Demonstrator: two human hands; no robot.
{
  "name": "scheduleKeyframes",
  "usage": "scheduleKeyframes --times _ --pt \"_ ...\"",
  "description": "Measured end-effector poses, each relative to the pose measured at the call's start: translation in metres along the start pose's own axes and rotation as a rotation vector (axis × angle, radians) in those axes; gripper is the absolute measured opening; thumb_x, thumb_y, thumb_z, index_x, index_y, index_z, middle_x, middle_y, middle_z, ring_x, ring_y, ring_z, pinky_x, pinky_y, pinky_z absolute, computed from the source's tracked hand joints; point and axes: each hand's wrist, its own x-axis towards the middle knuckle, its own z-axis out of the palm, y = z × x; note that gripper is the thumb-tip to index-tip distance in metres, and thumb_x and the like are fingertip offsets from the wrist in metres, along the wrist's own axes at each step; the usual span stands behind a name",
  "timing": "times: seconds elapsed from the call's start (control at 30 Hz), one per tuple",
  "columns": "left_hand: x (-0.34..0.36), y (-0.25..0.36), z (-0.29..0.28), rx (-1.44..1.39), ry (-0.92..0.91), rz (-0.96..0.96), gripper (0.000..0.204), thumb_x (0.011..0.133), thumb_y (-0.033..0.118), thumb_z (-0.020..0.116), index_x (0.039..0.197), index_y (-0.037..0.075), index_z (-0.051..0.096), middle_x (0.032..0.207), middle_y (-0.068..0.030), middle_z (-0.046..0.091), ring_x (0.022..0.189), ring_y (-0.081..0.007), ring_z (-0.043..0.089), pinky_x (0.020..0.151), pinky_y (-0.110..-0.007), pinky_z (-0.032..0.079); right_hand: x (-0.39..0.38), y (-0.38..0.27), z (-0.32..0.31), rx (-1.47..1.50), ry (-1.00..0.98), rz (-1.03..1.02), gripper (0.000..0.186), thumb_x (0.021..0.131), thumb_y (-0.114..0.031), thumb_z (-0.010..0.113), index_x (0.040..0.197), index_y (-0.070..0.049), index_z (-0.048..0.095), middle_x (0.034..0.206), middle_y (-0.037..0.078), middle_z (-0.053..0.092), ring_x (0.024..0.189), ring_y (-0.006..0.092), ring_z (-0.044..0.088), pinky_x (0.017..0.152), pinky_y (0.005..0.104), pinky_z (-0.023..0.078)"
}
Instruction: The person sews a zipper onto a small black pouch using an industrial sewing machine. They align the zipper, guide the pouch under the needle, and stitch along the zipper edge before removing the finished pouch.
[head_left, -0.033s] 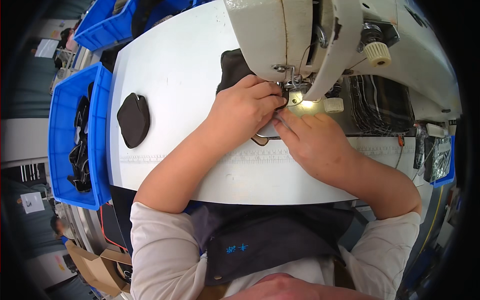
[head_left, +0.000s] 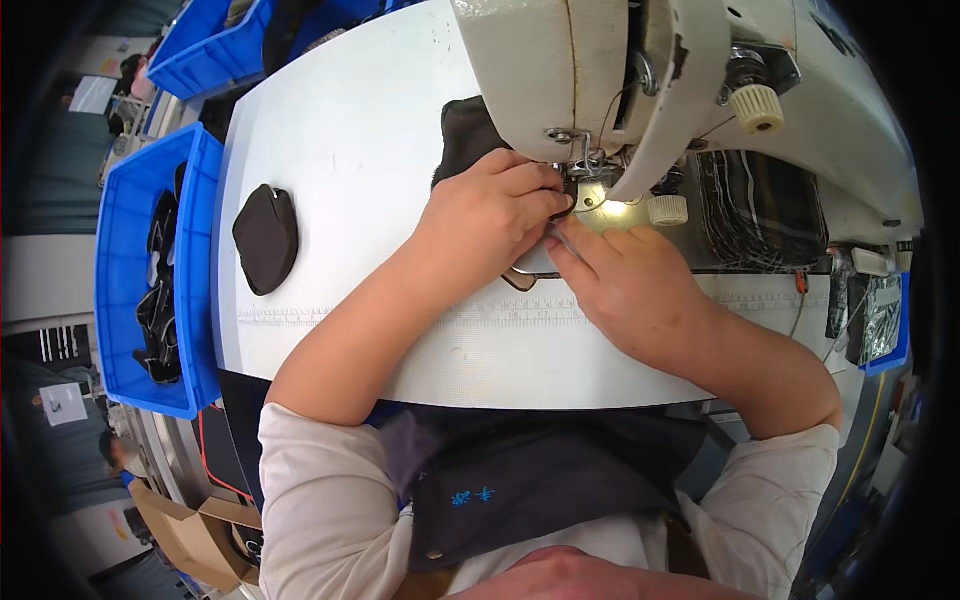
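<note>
A dark brown fabric piece [head_left: 466, 135] with a toothed, zipper-like edge lies at the needle area of a white sewing machine [head_left: 520, 60]. My left hand [head_left: 490, 210] is closed over this piece, its curled fingers pressing the edge close to the presser foot. From the right, my right hand [head_left: 635, 285] pinches the near edge of the same piece with thumb and forefinger, fingertips almost touching those of the left. Both hands hide much of the piece. A tan-edged bit [head_left: 520, 281] pokes out below the left hand.
Another dark brown piece [head_left: 266, 240] lies on the white table [head_left: 340, 180] at left. A stack of dark pieces [head_left: 762, 210] sits under the machine arm. Left of the table stands a blue bin [head_left: 198, 300] of dark parts; an open cardboard box [head_left: 190, 540] is lower left.
</note>
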Motion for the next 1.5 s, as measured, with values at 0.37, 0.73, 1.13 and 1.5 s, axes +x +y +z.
scheduleKeyframes --times 0.37,0.73,1.13,1.5 --pt "-0.001 0.006 0.008 0.024 0.014 -0.097 0.031 0.081 0.012 0.078 0.112 0.011 0.078 0.115 0.0004 0.071 0.11 -0.0244 0.066 0.082 -0.035 0.062 0.004 0.006 -0.001 0.035 -0.034 0.055 0.035 0.079 -0.008 0.07 0.111 0.006 0.069 0.114 0.018 0.069 0.081 0.0242 0.069 0.066 0.0376 0.054" --pt "-0.001 0.013 -0.001 0.029 -0.003 -0.123 0.028 0.081 0.012 0.076 0.109 0.01 0.075 0.116 -0.0013 0.071 0.111 -0.0247 0.066 0.083 -0.036 0.061 0.004 0.006 0.003 0.036 0.031 0.037 0.041 0.075 -0.011 0.071 0.114 0.004 0.068 0.119 0.017 0.069 0.085 0.0215 0.069 0.068 0.0364 0.055" --pt "0.004 -0.005 -0.005 0.141 0.039 0.078 0.026 0.073 0.012 0.079 0.099 0.014 0.078 0.108 0.004 0.071 0.098 -0.0195 0.066 0.078 -0.032 0.059 0.006 0.004 0.01 0.01 0.01 0.023 0.036 0.08 -0.011 0.068 0.114 0.002 0.069 0.111 0.015 0.072 0.071 0.0189 0.067 0.064 0.0344 0.054" --pt "0.001 -0.012 -0.002 -0.088 -0.015 -0.044 0.025 0.08 0.008 0.077 0.104 0.014 0.081 0.112 0.0024 0.073 0.101 -0.0223 0.067 0.079 -0.035 0.061 0.006 0.005 0.008 0.049 0.026 0.011 0.034 0.082 -0.01 0.069 0.113 0.002 0.071 0.11 0.012 0.07 0.071 0.0179 0.067 0.062 0.0351 0.053"
